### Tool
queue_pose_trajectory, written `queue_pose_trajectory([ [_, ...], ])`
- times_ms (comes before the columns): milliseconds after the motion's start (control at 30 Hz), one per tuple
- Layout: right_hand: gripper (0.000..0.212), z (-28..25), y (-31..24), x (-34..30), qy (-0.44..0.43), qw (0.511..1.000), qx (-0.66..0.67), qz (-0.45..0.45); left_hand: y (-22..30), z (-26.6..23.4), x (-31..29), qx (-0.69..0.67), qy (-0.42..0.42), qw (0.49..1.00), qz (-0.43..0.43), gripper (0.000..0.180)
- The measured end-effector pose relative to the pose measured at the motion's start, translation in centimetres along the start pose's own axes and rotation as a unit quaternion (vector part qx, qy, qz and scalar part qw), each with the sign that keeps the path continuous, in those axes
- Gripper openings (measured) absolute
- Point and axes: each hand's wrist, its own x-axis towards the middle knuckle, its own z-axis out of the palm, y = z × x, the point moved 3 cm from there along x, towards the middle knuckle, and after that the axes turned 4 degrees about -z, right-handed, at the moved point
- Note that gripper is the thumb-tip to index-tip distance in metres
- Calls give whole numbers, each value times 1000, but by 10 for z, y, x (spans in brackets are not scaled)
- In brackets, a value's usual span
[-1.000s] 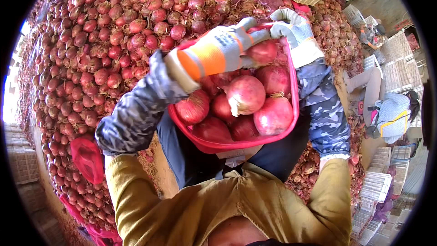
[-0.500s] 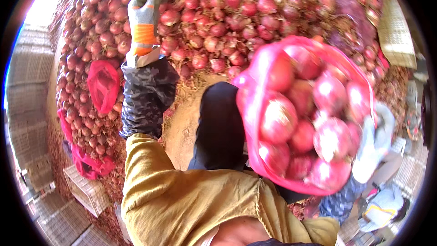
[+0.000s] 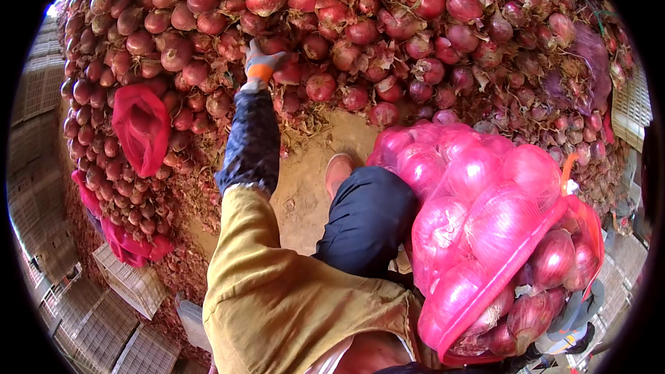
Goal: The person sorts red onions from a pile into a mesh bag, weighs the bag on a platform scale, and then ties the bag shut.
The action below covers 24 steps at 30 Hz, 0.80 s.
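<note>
At the near face of the onion pile, my left hand point(image 3: 263, 62), in a grey glove with an orange cuff, reaches among red onions point(image 3: 320, 87). Its thumb and fingers look apart, touching onions, though the fingertips are partly hidden. On my right side bulges a pink mesh bag point(image 3: 465, 225) full of red onions, leaning against my leg, its mouth tilted toward the lower right. Onions show bare in that mouth. My right hand point(image 3: 571, 322), in a grey glove, grips the rim at the bag's lower right; some of its fingers are behind the rim.
An empty-looking pink mesh bag point(image 3: 142, 128) lies on the pile at left, with another pink bag point(image 3: 128, 241) below it. Pale plastic crates point(image 3: 128, 280) stand along the left. A purple mesh point(image 3: 589, 69) lies at right, near another crate point(image 3: 632, 107).
My left hand has come down from higher on the pile to its near side. The onion bag has tipped over, its mouth now facing lower right, and my right hand has moved lower with it.
</note>
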Motion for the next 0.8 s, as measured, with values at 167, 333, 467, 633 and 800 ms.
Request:
queue_pose_trajectory([
  [167,38,-19,-7,3,-6,993,72,98,130,-24,-95,-643,-429,634,-30,60],
  [333,35,-22,-24,78,-108,965,160,175,318,-97,-166,-576,-363,713,171,77],
  [467,28,8,-19,114,-112,993,28,-16,452,-161,-265,-491,-405,703,317,74],
  [633,21,28,34,137,-16,982,187,32,522,-123,-348,-201,-334,673,628,68],
  [800,22,32,8,127,58,949,308,17,511,-123,-377,152,-84,719,673,56],
])
